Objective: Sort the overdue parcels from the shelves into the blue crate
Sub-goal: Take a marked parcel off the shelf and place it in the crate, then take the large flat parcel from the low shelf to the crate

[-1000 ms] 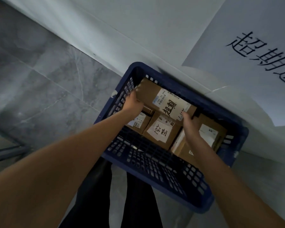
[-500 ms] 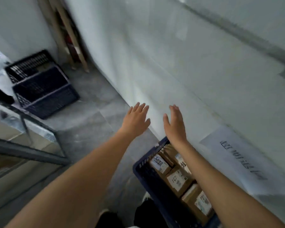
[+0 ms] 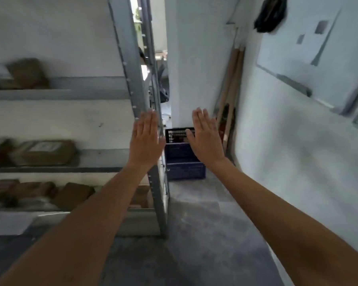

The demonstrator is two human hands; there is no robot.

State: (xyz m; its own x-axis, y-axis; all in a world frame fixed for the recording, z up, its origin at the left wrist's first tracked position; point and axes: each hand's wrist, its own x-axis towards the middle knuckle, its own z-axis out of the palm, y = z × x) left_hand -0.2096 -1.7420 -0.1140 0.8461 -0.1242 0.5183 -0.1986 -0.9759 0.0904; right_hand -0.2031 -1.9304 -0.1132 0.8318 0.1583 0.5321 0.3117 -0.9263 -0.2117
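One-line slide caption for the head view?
Both empty hands, left hand and right hand, raised open beside parcel shelves.

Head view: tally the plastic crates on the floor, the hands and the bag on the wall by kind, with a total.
Plastic mesh crates: 2, blue front crate, darker rear crate
Bare hands: 2, left hand, right hand
Black hanging bag: 1
Total: 5

Matt grey metal shelving (image 3: 132, 83) holds brown cardboard parcels (image 3: 43, 151); blue plastic crate (image 3: 184, 168) on rough floor (image 3: 205, 234).
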